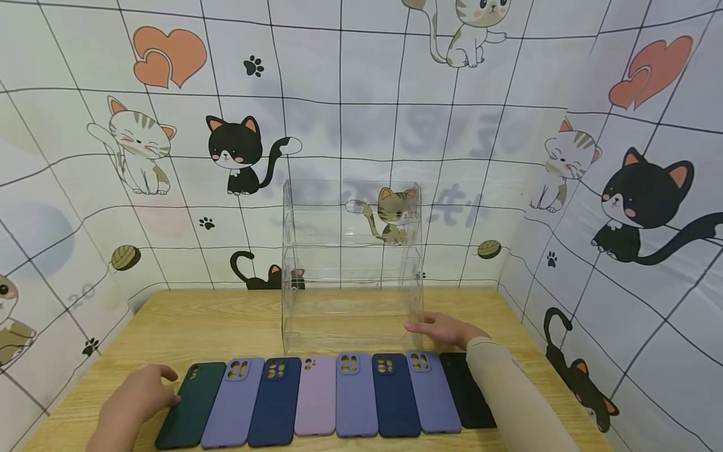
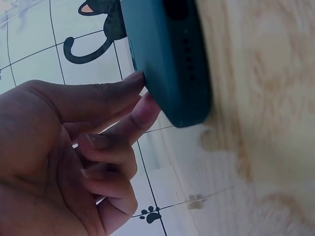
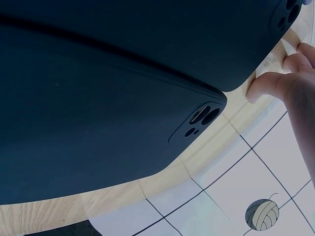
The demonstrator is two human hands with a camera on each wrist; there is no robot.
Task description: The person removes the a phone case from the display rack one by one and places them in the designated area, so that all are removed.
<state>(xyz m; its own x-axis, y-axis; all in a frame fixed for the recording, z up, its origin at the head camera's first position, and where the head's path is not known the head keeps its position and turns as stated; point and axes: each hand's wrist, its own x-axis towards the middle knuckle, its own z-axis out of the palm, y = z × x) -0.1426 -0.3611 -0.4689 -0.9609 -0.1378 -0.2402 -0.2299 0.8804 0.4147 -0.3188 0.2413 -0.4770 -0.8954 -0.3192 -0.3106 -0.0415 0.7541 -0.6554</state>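
Note:
A clear tiered rack (image 1: 353,276) stands upright on the table behind a row of several phone cases. My right hand (image 1: 446,329) grips the rack's lower right edge, thumb across the side panel; the right wrist view shows curled fingers (image 3: 298,64) beyond a dark case (image 3: 98,123). At the row's left end, my left hand (image 1: 138,395) pinches the edge of a dark green phone case (image 1: 192,405) with thumb and index finger. Up close, the green case (image 2: 167,54) shows its slotted end, and the index fingertip is hidden behind it.
Rightward from the green case lie a lilac case (image 1: 234,402), a navy case (image 1: 275,402), a pink case (image 1: 315,395) and more lilac and navy ones. A black case (image 1: 465,389) lies partly under my right sleeve (image 1: 514,389). Cat-printed cloth (image 1: 339,125) surrounds the wooden table (image 1: 226,320).

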